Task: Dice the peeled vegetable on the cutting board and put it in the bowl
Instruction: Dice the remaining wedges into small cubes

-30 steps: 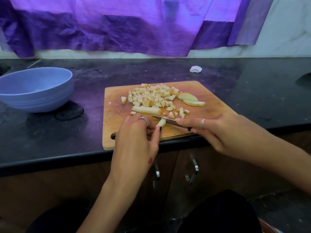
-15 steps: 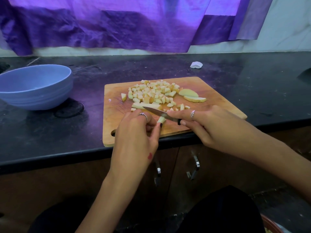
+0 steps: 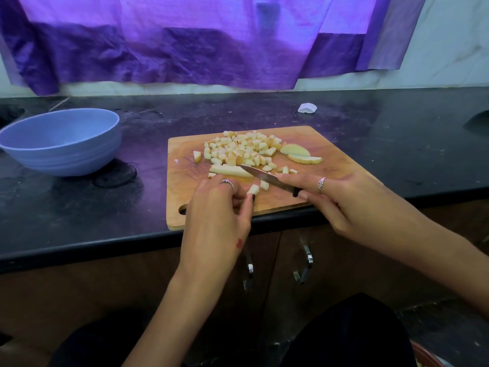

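Observation:
A wooden cutting board [image 3: 328, 181] lies on the black counter with a heap of pale diced pieces [image 3: 242, 149] at its far middle. Two uncut slices [image 3: 300, 154] lie to the right of the heap and a long strip [image 3: 227, 170] lies in front of it. My left hand [image 3: 219, 207] pinches a small strip piece [image 3: 253, 189] near the board's front. My right hand [image 3: 341, 200] grips a small knife [image 3: 267, 177], its blade pointing left with the tip over the long strip. The blue bowl [image 3: 60, 140] stands on the counter at the left and looks empty.
A small white scrap [image 3: 307, 107] lies on the counter behind the board. A black ring [image 3: 116, 173] lies at the bowl's foot. Purple cloth [image 3: 185, 41] hangs on the wall behind. Cabinet doors with metal handles [image 3: 304, 263] are below the counter edge.
The knife in my right hand has moved left and away from me, from beside the held piece to the long strip. A cut cube now lies beside the piece my left hand pinches.

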